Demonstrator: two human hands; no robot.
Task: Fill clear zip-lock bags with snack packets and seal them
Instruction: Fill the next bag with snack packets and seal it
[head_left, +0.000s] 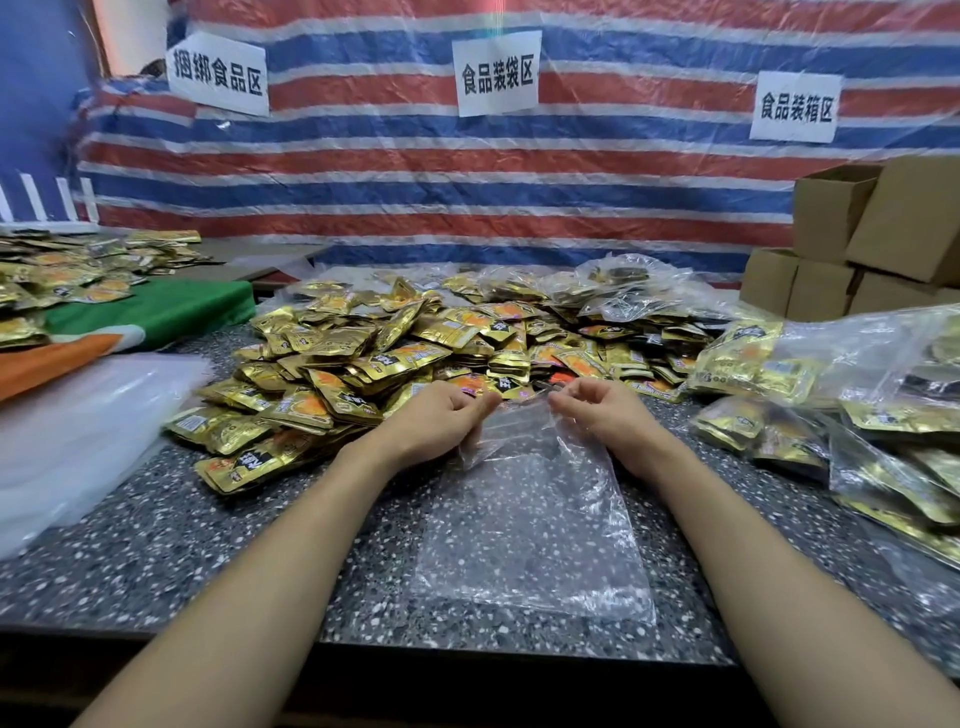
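A clear zip-lock bag (535, 525) lies flat and empty on the speckled dark counter (249, 561), its mouth pointing away from me. My left hand (441, 421) pinches the left side of the bag's mouth. My right hand (605, 410) pinches the right side of the same edge. Just beyond both hands spreads a big heap of gold snack packets (415, 348), touching the bag's far edge.
Filled clear bags of packets (852, 410) pile up at the right. A stack of empty clear bags (78, 441) lies at the left, beside green and orange cloth (156, 317). Cardboard boxes (872, 244) stand at the back right. A striped tarp with paper signs (496, 73) forms the wall.
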